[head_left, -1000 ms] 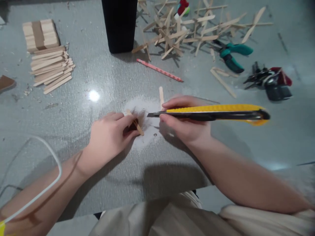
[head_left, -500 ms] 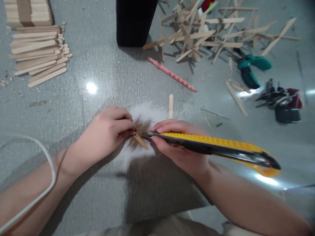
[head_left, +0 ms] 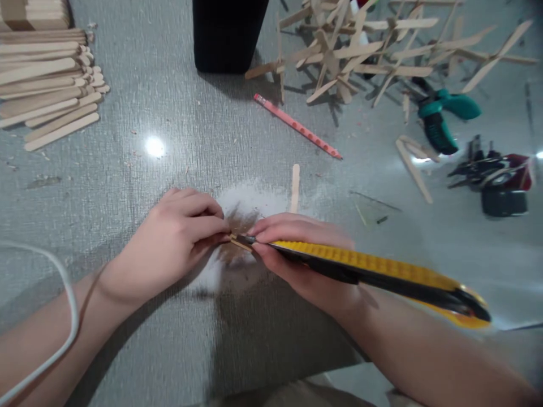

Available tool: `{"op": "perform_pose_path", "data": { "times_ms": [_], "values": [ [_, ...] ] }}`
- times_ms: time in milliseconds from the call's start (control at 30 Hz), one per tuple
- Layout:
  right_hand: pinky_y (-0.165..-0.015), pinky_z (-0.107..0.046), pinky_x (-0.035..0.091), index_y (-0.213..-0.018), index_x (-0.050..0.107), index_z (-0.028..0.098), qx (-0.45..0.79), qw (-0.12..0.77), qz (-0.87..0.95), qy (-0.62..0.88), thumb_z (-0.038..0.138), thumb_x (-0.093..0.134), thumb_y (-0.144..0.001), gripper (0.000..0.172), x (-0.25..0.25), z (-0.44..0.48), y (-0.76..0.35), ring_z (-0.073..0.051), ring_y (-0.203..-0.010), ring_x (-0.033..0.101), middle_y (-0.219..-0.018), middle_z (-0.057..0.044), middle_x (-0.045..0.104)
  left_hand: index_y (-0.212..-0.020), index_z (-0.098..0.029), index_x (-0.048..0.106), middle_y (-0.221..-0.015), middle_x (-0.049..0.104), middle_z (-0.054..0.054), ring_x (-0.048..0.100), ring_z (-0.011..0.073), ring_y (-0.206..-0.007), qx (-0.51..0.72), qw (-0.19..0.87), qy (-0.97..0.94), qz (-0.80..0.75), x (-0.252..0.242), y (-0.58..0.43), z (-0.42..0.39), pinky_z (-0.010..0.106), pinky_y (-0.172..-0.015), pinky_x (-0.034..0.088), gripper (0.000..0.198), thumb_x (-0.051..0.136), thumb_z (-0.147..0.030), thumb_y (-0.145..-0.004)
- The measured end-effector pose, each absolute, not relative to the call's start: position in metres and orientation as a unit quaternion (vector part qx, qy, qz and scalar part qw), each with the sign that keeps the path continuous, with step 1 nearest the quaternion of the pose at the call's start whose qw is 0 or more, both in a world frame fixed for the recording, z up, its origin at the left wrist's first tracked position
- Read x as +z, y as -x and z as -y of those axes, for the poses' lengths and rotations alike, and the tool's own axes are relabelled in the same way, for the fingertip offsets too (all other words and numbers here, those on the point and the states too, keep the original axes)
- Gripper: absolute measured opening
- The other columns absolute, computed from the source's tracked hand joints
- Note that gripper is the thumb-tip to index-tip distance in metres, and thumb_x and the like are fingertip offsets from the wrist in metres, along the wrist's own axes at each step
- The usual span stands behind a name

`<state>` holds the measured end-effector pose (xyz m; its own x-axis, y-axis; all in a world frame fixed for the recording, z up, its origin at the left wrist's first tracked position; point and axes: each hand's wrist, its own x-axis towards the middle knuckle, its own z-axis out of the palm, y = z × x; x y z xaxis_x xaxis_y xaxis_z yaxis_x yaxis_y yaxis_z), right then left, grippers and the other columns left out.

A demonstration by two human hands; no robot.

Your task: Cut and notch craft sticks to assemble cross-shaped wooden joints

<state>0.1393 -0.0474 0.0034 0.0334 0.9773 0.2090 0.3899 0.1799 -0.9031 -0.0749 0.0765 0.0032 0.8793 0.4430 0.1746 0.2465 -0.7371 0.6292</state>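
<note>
Between thumb and fingers, my left hand [head_left: 182, 232] pinches a short wooden craft stick [head_left: 241, 243] just above the table. My right hand [head_left: 307, 257] is closed around the front of a yellow and black utility knife [head_left: 373, 268], whose handle slants back over my right forearm. The knife's tip meets the craft stick close to my left fingertips. Part of the stick is hidden by my fingers. Under both hands lies a pale, scuffed patch [head_left: 254, 198] with a brown middle. Another craft stick piece [head_left: 295, 186] rests just beyond my right hand.
Stacked craft sticks [head_left: 51, 85] are at the left. A black container [head_left: 227, 39] stands at the back beside crossed-stick assemblies [head_left: 339, 53]. A pink pencil [head_left: 299, 125], green-handled pliers [head_left: 441, 118], a clear set square [head_left: 373, 209] and dark metal parts [head_left: 496, 175] lie rightward. A white cable [head_left: 70, 305] crosses my left forearm.
The knife's tip has moved left onto the craft stick, and my right hand is closer to my left. The stick has turned to a flatter angle. The view has shifted slightly.
</note>
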Motion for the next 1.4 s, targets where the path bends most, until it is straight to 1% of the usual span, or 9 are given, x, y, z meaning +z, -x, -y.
{"op": "perform_pose_path", "data": {
  "times_ms": [200, 333, 767, 900, 1033, 1100, 1200, 1300, 1400],
  "values": [
    [-0.084, -0.028, 0.065, -0.096, 0.073, 0.022, 0.334, 0.479, 0.598, 0.550, 0.012, 0.075, -0.093, 0.010, 0.004, 0.048, -0.137, -0.016, -0.091, 0.078, -0.095, -0.003, 0.081, -0.094, -0.016, 0.071, -0.099, 0.075, 0.004, 0.066, 0.0220, -0.089, 0.150, 0.263, -0.936, -0.181, 0.004, 0.072, -0.074, 0.038, -0.081, 0.042, 0.013, 0.061, -0.016, -0.102],
    [-0.087, -0.026, 0.064, -0.097, 0.073, 0.021, 0.343, 0.478, 0.599, 0.543, 0.010, 0.074, -0.093, 0.011, 0.005, 0.047, -0.136, -0.015, -0.093, 0.078, -0.097, -0.003, 0.081, -0.094, -0.016, 0.070, -0.099, 0.075, 0.004, 0.066, 0.0222, -0.089, 0.150, 0.265, -0.935, -0.180, 0.004, 0.072, -0.074, 0.038, -0.080, 0.042, 0.012, 0.061, -0.015, -0.102],
    [-0.081, -0.028, 0.067, -0.095, 0.072, 0.023, 0.313, 0.464, 0.629, 0.539, 0.009, 0.071, -0.092, 0.014, 0.008, 0.047, -0.134, -0.017, -0.088, 0.079, -0.095, -0.003, 0.081, -0.094, -0.019, 0.069, -0.099, 0.075, 0.003, 0.066, 0.0220, -0.088, 0.137, 0.268, -0.935, -0.188, 0.004, 0.072, -0.073, 0.039, -0.079, 0.042, 0.015, 0.058, -0.017, -0.103],
    [-0.079, -0.029, 0.070, -0.099, 0.070, 0.028, 0.265, 0.419, 0.676, 0.545, 0.012, 0.070, -0.093, 0.017, 0.009, 0.052, -0.133, -0.018, -0.087, 0.080, -0.098, -0.002, 0.081, -0.092, -0.019, 0.068, -0.098, 0.075, 0.003, 0.065, 0.0216, -0.088, 0.139, 0.268, -0.936, -0.182, 0.005, 0.072, -0.074, 0.039, -0.078, 0.042, 0.016, 0.058, -0.016, -0.103],
    [-0.077, -0.026, 0.071, -0.107, 0.070, 0.024, 0.200, 0.389, 0.732, 0.522, 0.011, 0.069, -0.096, 0.018, 0.008, 0.059, -0.132, -0.017, -0.088, 0.081, -0.105, -0.005, 0.082, -0.092, -0.019, 0.068, -0.097, 0.075, 0.003, 0.065, 0.0216, -0.087, 0.140, 0.267, -0.936, -0.184, 0.005, 0.071, -0.074, 0.040, -0.077, 0.041, 0.017, 0.057, -0.018, -0.105],
    [-0.080, -0.023, 0.070, -0.106, 0.072, 0.023, 0.173, 0.363, 0.760, 0.511, 0.011, 0.067, -0.097, 0.015, 0.009, 0.060, -0.132, -0.016, -0.090, 0.081, -0.110, -0.007, 0.081, -0.092, -0.019, 0.068, -0.097, 0.075, 0.003, 0.065, 0.0215, -0.088, 0.139, 0.269, -0.936, -0.180, 0.005, 0.071, -0.073, 0.039, -0.078, 0.041, 0.017, 0.057, -0.018, -0.105],
    [-0.085, -0.025, 0.070, -0.095, 0.074, 0.020, 0.126, 0.335, 0.813, 0.460, 0.009, 0.063, -0.098, 0.015, 0.011, 0.055, -0.132, -0.019, -0.095, 0.081, -0.102, -0.009, 0.082, -0.091, -0.019, 0.068, -0.096, 0.074, 0.003, 0.065, 0.0209, -0.087, 0.143, 0.271, -0.934, -0.181, 0.006, 0.071, -0.072, 0.039, -0.079, 0.039, 0.018, 0.057, -0.016, -0.104],
    [-0.087, -0.027, 0.070, -0.088, 0.075, 0.020, 0.089, 0.341, 0.837, 0.418, 0.005, 0.064, -0.094, 0.019, 0.014, 0.053, -0.134, -0.021, -0.092, 0.082, -0.090, -0.007, 0.083, -0.089, -0.018, 0.068, -0.094, 0.074, 0.002, 0.064, 0.0206, -0.086, 0.153, 0.269, -0.933, -0.181, 0.005, 0.071, -0.071, 0.039, -0.078, 0.039, 0.018, 0.058, -0.017, -0.104],
    [-0.081, -0.025, 0.071, -0.095, 0.079, 0.026, 0.165, 0.372, 0.774, 0.485, 0.008, 0.075, -0.088, 0.020, 0.015, 0.058, -0.138, -0.020, -0.093, 0.082, -0.103, -0.003, 0.084, -0.090, -0.018, 0.069, -0.094, 0.075, 0.003, 0.065, 0.0203, -0.085, 0.159, 0.266, -0.934, -0.179, 0.004, 0.071, -0.071, 0.039, -0.077, 0.040, 0.017, 0.058, -0.016, -0.103]
  ]
}}
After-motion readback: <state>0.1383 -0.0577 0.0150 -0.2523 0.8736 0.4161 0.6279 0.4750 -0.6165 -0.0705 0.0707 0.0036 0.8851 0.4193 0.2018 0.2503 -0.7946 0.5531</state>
